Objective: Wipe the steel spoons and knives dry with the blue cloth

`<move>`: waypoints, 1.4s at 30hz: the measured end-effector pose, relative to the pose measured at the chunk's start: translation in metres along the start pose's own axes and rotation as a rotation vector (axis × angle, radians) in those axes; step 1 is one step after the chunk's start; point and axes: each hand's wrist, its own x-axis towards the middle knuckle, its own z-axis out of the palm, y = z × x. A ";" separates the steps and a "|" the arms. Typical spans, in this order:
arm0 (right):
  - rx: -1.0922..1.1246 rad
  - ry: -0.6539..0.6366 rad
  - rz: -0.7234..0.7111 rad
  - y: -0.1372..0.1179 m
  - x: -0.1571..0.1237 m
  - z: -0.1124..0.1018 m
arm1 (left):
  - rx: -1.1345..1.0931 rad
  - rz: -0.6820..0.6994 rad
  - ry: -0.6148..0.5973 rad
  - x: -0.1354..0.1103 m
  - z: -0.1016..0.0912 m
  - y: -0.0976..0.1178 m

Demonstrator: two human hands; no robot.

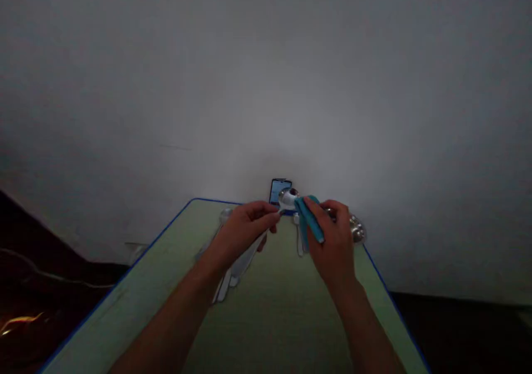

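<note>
My left hand (251,223) is closed around the handle of a shiny large metal spoon (287,198), whose bowl points up and to the right. In my right hand (332,235) is a folded teal cloth (308,219), held just right of the spoon's bowl. Whether cloth and bowl touch, I cannot tell. Beneath my left forearm and hand lie several metal utensils (224,285), partly hidden by it. A small spoon (300,238) rests on the table between my hands. Beyond my right hand sits a shiny metal dish (357,229), partly covered by that hand.
The pale green table (266,318) has a blue edge and stands against a grey wall (266,86). A phone (276,189) with a lit screen leans at the table's far edge, behind the spoon. A pale cable (54,276) runs through the dark area on the left.
</note>
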 end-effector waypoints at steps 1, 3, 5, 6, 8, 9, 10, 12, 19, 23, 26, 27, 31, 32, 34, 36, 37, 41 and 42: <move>-0.004 -0.002 -0.007 0.000 0.000 0.001 | -0.002 0.009 0.002 0.001 0.001 -0.002; -0.005 -0.012 -0.016 0.001 -0.001 0.004 | -0.008 0.021 0.008 0.002 0.002 -0.007; 0.006 -0.030 -0.021 0.001 -0.003 0.006 | -0.015 0.028 0.017 0.002 0.003 -0.009; 0.016 -0.043 -0.020 0.001 -0.004 0.008 | -0.019 0.028 0.022 0.002 0.003 -0.009; 0.032 -0.062 -0.021 0.000 -0.005 0.010 | -0.026 0.015 0.028 0.002 0.004 -0.008; 0.036 -0.069 -0.021 -0.001 -0.006 0.012 | -0.029 0.006 0.030 0.002 0.004 -0.007; 0.038 -0.076 -0.020 -0.001 -0.007 0.013 | -0.032 -0.001 0.034 0.001 0.005 -0.006; 0.039 -0.093 -0.017 -0.003 -0.008 0.014 | -0.037 -0.004 0.029 0.001 0.005 -0.006; 0.065 -0.115 -0.036 -0.004 -0.010 0.013 | -0.062 0.095 0.033 0.006 0.006 -0.013; 0.058 -0.121 -0.041 -0.003 -0.008 0.012 | -0.093 0.039 0.028 0.006 0.008 -0.014; 0.045 -0.127 -0.055 -0.004 -0.007 0.012 | -0.132 0.000 0.036 0.005 0.009 -0.013; 0.042 -0.131 -0.057 -0.004 -0.007 0.012 | -0.147 -0.010 0.038 0.005 0.008 -0.013; 0.040 -0.146 -0.066 -0.006 -0.008 0.010 | -0.213 -0.048 0.035 0.006 0.006 -0.012; 0.039 -0.148 -0.070 -0.007 -0.007 0.010 | -0.225 -0.057 0.032 0.006 0.006 -0.012; 0.040 -0.151 -0.084 -0.008 -0.007 0.009 | -0.240 -0.067 0.030 0.006 0.005 -0.012; 0.041 -0.153 -0.098 -0.009 -0.006 0.009 | -0.244 -0.069 0.039 0.007 0.003 -0.011; 0.042 -0.154 -0.107 -0.010 -0.006 0.009 | -0.242 -0.070 0.047 0.007 0.003 -0.011; 0.051 -0.184 -0.143 -0.011 -0.006 0.008 | -0.244 -0.086 0.085 0.008 0.001 -0.011; 0.050 -0.190 -0.152 -0.012 -0.006 0.008 | -0.246 -0.093 0.095 0.008 0.000 -0.010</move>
